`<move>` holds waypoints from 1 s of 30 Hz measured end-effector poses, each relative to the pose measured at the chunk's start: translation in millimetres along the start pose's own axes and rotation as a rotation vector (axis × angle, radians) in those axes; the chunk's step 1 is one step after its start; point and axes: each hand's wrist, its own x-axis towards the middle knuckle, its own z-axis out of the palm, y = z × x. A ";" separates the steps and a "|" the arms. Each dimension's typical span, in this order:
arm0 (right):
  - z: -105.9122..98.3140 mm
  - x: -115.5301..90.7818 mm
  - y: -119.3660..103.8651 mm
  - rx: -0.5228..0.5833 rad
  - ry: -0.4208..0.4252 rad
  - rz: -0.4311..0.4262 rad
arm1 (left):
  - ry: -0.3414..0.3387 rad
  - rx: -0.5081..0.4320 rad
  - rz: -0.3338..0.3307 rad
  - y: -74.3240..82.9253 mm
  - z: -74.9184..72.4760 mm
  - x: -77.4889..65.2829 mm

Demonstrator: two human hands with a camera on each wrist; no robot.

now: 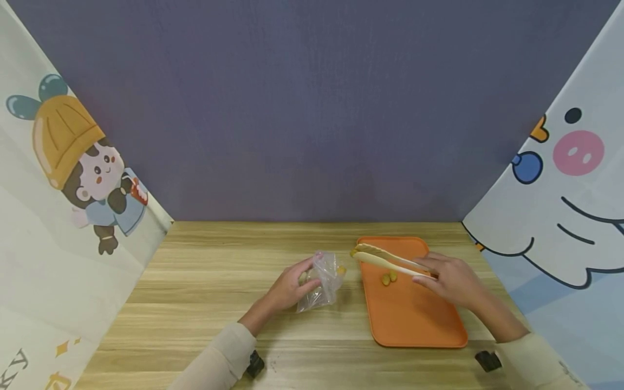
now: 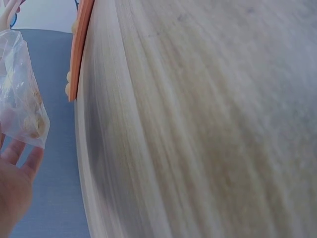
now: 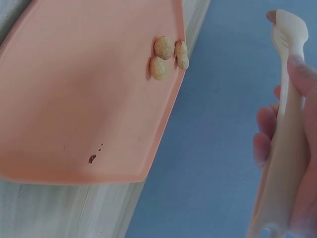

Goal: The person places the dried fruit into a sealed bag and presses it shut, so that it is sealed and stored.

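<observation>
My left hand [image 1: 286, 287] holds a clear plastic bag [image 1: 323, 281] between thumb and fingers, above the table. Through the film in the left wrist view, a tan lump [image 2: 34, 124] shows in the bag; an orange-yellow bit [image 1: 341, 270] is by its right edge. My right hand [image 1: 453, 277] grips cream-coloured tongs [image 3: 285, 163], whose tips point left toward the bag. A small brown piece, apparently a peanut [image 3: 271, 16], sits between the tips. Below the tongs, unshelled peanuts [image 3: 161, 57] lie on the orange tray [image 1: 414, 319].
The tray lies on the right part of a wood-grain table [image 1: 205, 271]. Small dark specks [image 3: 92, 158] mark its surface. A grey-blue panel [image 1: 312, 119] stands behind the table, with printed cloth walls [image 1: 575, 216] at both sides.
</observation>
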 end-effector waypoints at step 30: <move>4.3 21.6 -22.3 0.063 -0.034 -0.025 | 0.022 0.030 0.034 -0.4 3.9 2.2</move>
